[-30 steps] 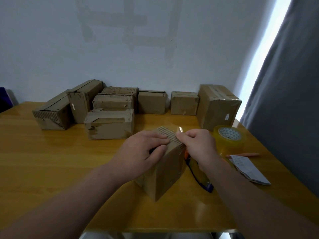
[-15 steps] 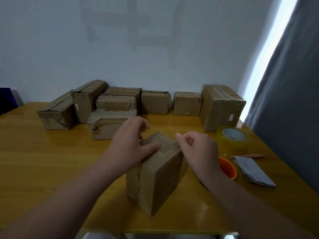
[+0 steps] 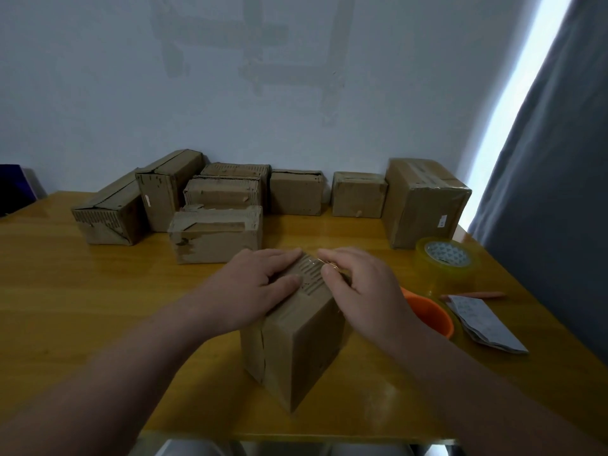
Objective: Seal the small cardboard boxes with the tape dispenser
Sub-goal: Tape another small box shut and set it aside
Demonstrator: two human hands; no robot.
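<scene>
The small cardboard box (image 3: 296, 350) is standing near the near edge of the table (image 3: 98, 307), probably light and stiff. The left hand (image 3: 250, 291) is pressing flat on its top. The right hand (image 3: 365, 291) is curling its fingers there, and I cannot tell its grip. The side walls are offering the firmest hold.

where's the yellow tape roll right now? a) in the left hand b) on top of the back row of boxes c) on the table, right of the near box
c: the tape roll stands on the table, right of the near box.
</scene>
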